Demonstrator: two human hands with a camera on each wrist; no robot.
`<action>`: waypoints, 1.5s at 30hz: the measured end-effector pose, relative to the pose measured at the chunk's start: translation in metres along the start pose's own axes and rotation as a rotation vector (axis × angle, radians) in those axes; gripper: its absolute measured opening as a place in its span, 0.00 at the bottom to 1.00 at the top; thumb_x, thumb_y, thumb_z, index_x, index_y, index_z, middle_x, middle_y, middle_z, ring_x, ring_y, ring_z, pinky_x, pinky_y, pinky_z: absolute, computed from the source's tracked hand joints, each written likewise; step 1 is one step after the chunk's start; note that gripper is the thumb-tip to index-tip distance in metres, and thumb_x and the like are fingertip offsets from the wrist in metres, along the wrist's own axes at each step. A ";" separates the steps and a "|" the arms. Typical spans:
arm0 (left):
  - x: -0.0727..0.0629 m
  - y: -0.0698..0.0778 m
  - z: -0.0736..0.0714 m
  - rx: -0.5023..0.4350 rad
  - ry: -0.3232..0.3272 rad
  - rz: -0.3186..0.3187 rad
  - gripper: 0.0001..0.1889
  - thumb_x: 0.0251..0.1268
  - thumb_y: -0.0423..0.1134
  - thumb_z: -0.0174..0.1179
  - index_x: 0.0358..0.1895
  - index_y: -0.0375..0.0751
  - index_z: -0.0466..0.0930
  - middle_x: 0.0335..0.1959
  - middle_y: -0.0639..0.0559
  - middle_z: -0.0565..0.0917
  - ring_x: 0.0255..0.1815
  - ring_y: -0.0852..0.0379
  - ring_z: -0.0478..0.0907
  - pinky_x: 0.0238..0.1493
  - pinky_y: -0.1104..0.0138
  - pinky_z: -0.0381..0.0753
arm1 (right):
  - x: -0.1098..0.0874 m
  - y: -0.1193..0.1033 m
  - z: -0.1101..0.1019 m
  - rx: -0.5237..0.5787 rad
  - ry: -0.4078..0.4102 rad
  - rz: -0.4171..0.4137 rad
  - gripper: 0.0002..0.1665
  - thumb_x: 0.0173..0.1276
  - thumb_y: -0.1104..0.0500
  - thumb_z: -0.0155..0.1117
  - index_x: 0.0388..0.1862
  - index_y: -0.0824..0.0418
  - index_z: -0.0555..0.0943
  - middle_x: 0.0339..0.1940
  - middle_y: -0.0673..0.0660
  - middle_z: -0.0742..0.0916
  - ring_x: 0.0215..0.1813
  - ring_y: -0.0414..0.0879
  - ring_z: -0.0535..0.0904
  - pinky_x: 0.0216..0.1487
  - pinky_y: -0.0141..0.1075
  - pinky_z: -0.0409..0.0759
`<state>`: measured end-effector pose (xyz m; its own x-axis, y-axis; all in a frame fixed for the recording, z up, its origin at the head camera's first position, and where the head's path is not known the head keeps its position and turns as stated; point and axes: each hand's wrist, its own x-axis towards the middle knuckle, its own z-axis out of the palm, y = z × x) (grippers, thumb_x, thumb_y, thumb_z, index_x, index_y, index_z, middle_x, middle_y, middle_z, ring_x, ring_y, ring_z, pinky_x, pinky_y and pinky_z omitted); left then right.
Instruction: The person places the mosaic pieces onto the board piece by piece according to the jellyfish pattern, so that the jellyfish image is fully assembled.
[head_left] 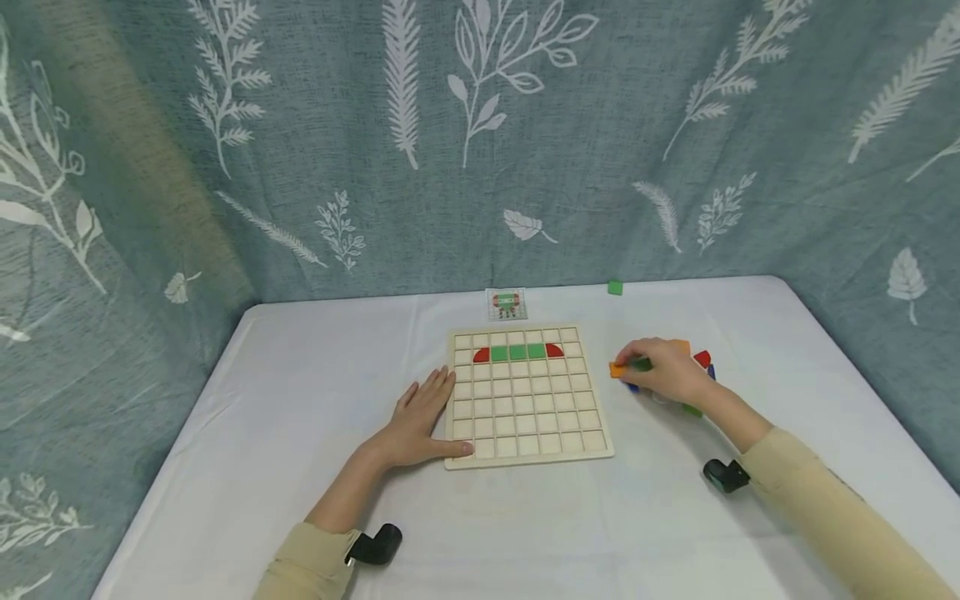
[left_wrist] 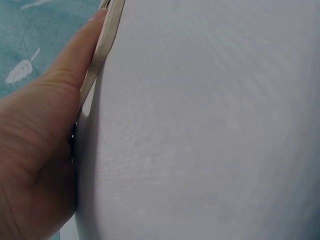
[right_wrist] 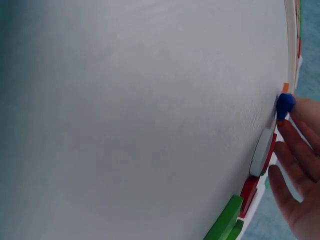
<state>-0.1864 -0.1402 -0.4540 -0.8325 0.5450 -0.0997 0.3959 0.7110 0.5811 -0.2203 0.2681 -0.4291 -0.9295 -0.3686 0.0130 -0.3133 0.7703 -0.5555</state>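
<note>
A pale wooden grid board lies on the white table. Its upper part holds a row of green tiles with a red quarter-round piece at the left end and another at the right end. My left hand rests against the board's left edge, fingers extended, thumb over the lower left corner. To the board's right, my right hand pinches a small orange tile at its fingertips. A blue piece sits by those fingertips. The palm partly hides the loose pieces underneath.
Around the right hand lie loose pieces, among them a red one, an orange one and a green one. Behind the board is a small picture card. A lone green tile lies at the table's back edge, before a leaf-patterned curtain.
</note>
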 end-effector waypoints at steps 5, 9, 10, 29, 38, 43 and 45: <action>0.001 0.001 -0.001 0.016 -0.001 -0.007 0.59 0.55 0.61 0.68 0.77 0.30 0.41 0.79 0.38 0.42 0.79 0.45 0.35 0.74 0.47 0.32 | 0.012 -0.016 0.008 0.047 0.028 0.002 0.08 0.63 0.57 0.71 0.42 0.55 0.84 0.41 0.51 0.86 0.44 0.48 0.79 0.45 0.44 0.78; 0.001 0.001 -0.001 0.020 -0.004 -0.011 0.59 0.55 0.61 0.68 0.77 0.31 0.41 0.79 0.38 0.41 0.79 0.45 0.34 0.74 0.47 0.32 | 0.026 -0.032 0.019 0.088 0.026 -0.077 0.08 0.63 0.58 0.72 0.40 0.55 0.85 0.39 0.50 0.85 0.44 0.48 0.79 0.47 0.44 0.78; 0.001 0.002 -0.002 0.018 -0.005 -0.011 0.59 0.55 0.61 0.68 0.77 0.31 0.41 0.79 0.38 0.41 0.79 0.45 0.34 0.74 0.48 0.32 | 0.030 -0.035 0.022 0.092 0.023 -0.098 0.07 0.63 0.58 0.72 0.40 0.56 0.85 0.38 0.49 0.85 0.44 0.47 0.79 0.47 0.44 0.78; 0.000 0.002 -0.001 0.007 -0.008 -0.009 0.59 0.55 0.60 0.68 0.77 0.31 0.41 0.79 0.39 0.41 0.79 0.46 0.34 0.74 0.48 0.32 | 0.034 -0.040 0.025 0.187 0.032 -0.135 0.08 0.70 0.64 0.63 0.44 0.62 0.87 0.44 0.55 0.87 0.48 0.50 0.83 0.49 0.41 0.82; 0.001 0.001 -0.001 0.013 -0.015 -0.016 0.59 0.55 0.61 0.67 0.77 0.31 0.41 0.79 0.39 0.40 0.79 0.46 0.34 0.74 0.48 0.31 | -0.013 0.012 -0.020 0.039 0.042 -0.009 0.09 0.70 0.65 0.62 0.46 0.64 0.85 0.45 0.61 0.86 0.46 0.56 0.83 0.46 0.47 0.83; 0.002 0.002 0.000 0.012 -0.014 -0.016 0.59 0.55 0.62 0.67 0.77 0.31 0.41 0.79 0.39 0.41 0.79 0.46 0.34 0.74 0.48 0.31 | -0.034 0.031 -0.033 -0.020 0.058 0.048 0.10 0.67 0.68 0.64 0.46 0.66 0.85 0.44 0.62 0.86 0.44 0.56 0.81 0.46 0.49 0.81; 0.002 0.002 0.000 0.014 -0.012 -0.016 0.59 0.55 0.62 0.67 0.77 0.31 0.41 0.79 0.39 0.41 0.79 0.46 0.34 0.74 0.48 0.32 | -0.037 0.035 -0.035 -0.023 0.061 0.075 0.10 0.66 0.67 0.65 0.46 0.65 0.85 0.42 0.61 0.86 0.42 0.53 0.80 0.44 0.46 0.80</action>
<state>-0.1872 -0.1378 -0.4535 -0.8340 0.5388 -0.1185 0.3883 0.7259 0.5677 -0.2037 0.3267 -0.4201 -0.9603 -0.2781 0.0229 -0.2464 0.8063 -0.5378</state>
